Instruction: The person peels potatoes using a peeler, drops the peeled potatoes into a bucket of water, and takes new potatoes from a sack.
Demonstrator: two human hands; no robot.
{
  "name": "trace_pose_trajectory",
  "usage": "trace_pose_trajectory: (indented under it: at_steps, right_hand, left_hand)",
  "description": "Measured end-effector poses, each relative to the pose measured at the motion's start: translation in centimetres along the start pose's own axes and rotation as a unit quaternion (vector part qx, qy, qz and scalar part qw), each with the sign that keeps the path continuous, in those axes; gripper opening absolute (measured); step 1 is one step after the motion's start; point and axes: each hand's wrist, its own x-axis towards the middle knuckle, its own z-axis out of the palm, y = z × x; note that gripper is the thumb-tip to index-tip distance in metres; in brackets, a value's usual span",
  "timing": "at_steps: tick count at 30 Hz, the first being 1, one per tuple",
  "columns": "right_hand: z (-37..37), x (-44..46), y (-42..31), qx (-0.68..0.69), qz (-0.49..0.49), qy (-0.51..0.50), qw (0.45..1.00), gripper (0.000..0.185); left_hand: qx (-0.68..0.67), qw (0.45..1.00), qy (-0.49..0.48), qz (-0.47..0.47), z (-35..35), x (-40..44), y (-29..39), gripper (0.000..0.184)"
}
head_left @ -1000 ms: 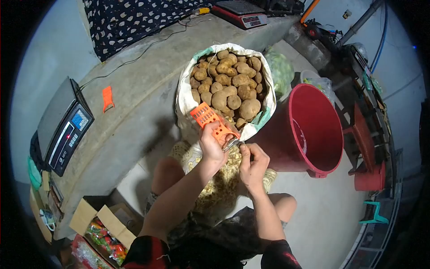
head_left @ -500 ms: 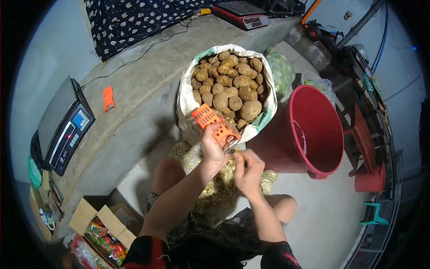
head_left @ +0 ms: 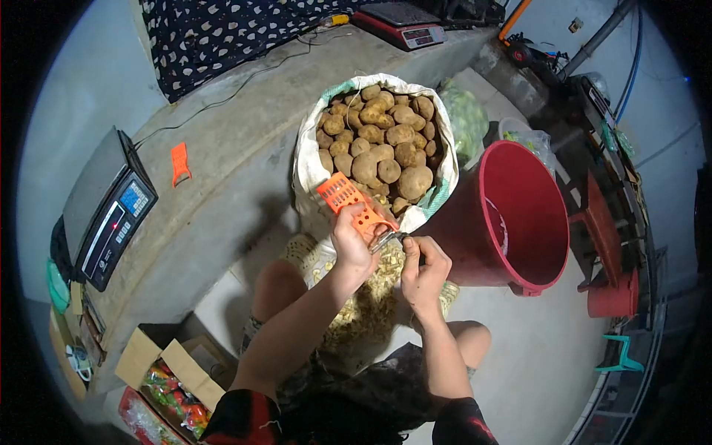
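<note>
My left hand (head_left: 352,239) is wrapped round an orange vegetable peeler (head_left: 342,193) with a slotted, perforated flat handle. Its metal blade end (head_left: 383,240) points toward my right hand (head_left: 426,276). Thumb and fingers of that hand are closed in a pinch beside the blade, at a small dark bit (head_left: 403,236) whose kind I cannot make out. Below both hands, a heap of pale yellowish peelings (head_left: 360,311) lies between my legs. Just beyond the peeler stands an open white sack (head_left: 307,148) full of unpeeled potatoes (head_left: 386,133).
A large red bucket (head_left: 486,215) stands right of the sack, with a bag of green vegetables (head_left: 465,119) behind. Left, a concrete ledge (head_left: 222,133) bears a digital scale (head_left: 115,222) and another orange peeler (head_left: 179,164). A cardboard box (head_left: 189,371) holds packed peppers.
My right hand has shifted slightly right and down, away from the blade, and the dark bit now shows at its fingertips. My left hand and the peeler have stayed nearly still.
</note>
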Motion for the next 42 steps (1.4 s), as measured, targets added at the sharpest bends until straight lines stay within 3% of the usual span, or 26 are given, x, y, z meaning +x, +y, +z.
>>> trace_pose_trajectory:
  at_steps: [4, 7, 11, 14, 18, 21, 26, 42]
  right_hand:
    - [0.1, -0.3, -0.4, -0.003, 0.003, -0.012, 1.0, 0.015]
    - [0.6, -1.7, -1.0, -0.001, -0.048, -0.046, 0.998, 0.012]
    - [0.1, -0.4, -0.6, 0.01, 0.009, -0.009, 1.0, 0.013]
    - [0.8, -1.9, -1.1, 0.0, -0.054, -0.042, 0.998, 0.014]
    - [0.2, -0.4, -0.9, 0.012, 0.016, -0.01, 1.0, 0.011]
    - [0.6, -1.7, -1.3, 0.002, -0.052, -0.044, 0.998, 0.011]
    - [-0.1, -0.4, -0.3, 0.013, -0.003, -0.001, 1.0, 0.014]
    - [-0.1, -0.1, -0.3, -0.023, -0.008, 0.0, 1.0, 0.015]
  left_hand:
    - [-0.003, 1.0, -0.005, 0.001, -0.3, 0.0, -0.1, 0.017]
    - [0.016, 1.0, -0.018, -0.012, -0.7, 0.3, 0.1, 0.02]
    - [0.009, 1.0, -0.019, -0.011, -0.8, 0.2, -0.2, 0.02]
    - [0.029, 0.999, -0.005, -0.018, -0.8, 0.1, 0.1, 0.02]
    - [0.012, 1.0, 0.008, -0.014, -0.5, 0.0, 0.0, 0.021]
    - [0.017, 1.0, -0.003, -0.017, -0.5, 0.2, 0.1, 0.02]
    - [0.008, 1.0, -0.012, -0.013, -0.6, 0.0, -0.1, 0.019]
    - [0.017, 1.0, -0.009, -0.008, -0.4, -0.1, 0.1, 0.02]
